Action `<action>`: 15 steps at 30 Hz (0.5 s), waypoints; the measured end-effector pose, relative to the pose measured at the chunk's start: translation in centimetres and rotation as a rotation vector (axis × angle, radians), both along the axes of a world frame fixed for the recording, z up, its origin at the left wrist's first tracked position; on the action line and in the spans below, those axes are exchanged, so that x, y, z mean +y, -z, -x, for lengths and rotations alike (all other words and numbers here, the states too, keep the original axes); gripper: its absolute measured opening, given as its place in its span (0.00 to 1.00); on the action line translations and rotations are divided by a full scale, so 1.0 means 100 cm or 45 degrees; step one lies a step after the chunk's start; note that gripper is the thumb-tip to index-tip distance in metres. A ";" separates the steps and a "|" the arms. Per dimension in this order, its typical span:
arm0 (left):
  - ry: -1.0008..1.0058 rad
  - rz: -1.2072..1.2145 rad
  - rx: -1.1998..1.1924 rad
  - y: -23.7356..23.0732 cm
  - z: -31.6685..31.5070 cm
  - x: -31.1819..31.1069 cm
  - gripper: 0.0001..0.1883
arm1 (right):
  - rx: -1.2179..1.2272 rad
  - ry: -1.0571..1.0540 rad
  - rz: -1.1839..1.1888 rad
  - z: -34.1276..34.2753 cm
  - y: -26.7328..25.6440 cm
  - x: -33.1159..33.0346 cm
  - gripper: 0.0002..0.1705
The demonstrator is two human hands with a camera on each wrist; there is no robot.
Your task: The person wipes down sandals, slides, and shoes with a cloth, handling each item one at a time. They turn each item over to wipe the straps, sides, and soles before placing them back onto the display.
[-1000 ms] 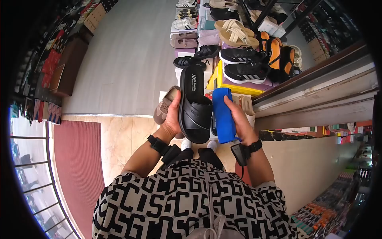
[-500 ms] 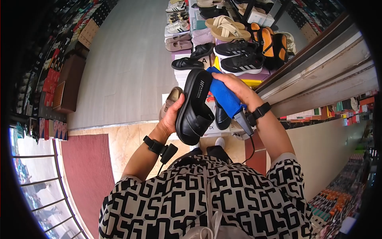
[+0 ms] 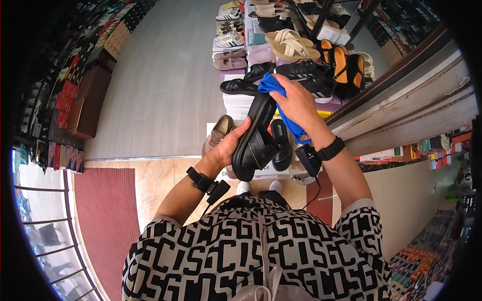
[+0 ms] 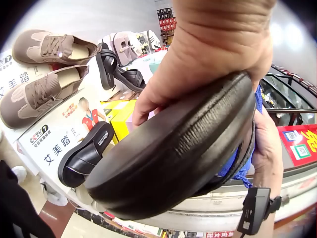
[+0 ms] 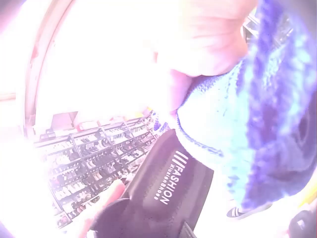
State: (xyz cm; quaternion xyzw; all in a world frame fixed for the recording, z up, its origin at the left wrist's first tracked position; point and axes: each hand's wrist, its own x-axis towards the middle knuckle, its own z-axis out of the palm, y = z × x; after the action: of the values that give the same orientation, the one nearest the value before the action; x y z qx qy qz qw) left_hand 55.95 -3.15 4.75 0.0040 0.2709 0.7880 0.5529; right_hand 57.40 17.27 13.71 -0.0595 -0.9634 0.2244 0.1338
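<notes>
My left hand (image 3: 228, 145) grips a black slide sandal (image 3: 257, 150) by its side, heel end pointing away from me. In the left wrist view the sole's thick edge fills the middle, with the left thumb and fingers around it. My right hand (image 3: 297, 103) holds a bunched blue cloth (image 3: 286, 113) at the sandal's heel end. Printed lettering shows on the insole (image 5: 168, 183) in the right wrist view, right beside the cloth. The matching black slide (image 4: 89, 153) lies on a white shoebox (image 4: 54, 144) below.
Brown lace-up shoes (image 4: 44, 94) stand on boxes beside the matching slide. Beyond are black strappy sandals (image 3: 238, 85), black sneakers (image 3: 301, 72) and beige cross-strap sandals (image 3: 293, 45). A metal-framed ledge (image 3: 401, 100) runs along the right.
The right hand has moved the blue cloth up from beside the sandal to its heel end. The sandal has tilted, its heel swinging right, still in the left hand.
</notes>
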 end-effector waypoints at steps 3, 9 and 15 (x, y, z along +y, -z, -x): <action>0.048 -0.049 -0.021 0.005 0.001 0.009 0.28 | -0.045 -0.073 -0.236 -0.007 -0.011 -0.012 0.29; -0.023 -0.028 -0.057 0.017 0.004 0.029 0.32 | -0.154 -0.292 -0.604 -0.010 -0.001 -0.038 0.20; -0.001 -0.078 -0.427 0.034 0.017 0.039 0.33 | -0.236 -0.311 -0.794 -0.016 0.001 -0.061 0.16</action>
State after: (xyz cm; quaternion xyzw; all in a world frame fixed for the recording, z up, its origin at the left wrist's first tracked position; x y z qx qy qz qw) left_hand 54.21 0.72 1.31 -0.1110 0.1509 0.7857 0.5896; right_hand 58.99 11.13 13.56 0.0798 -0.9937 -0.0727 0.0298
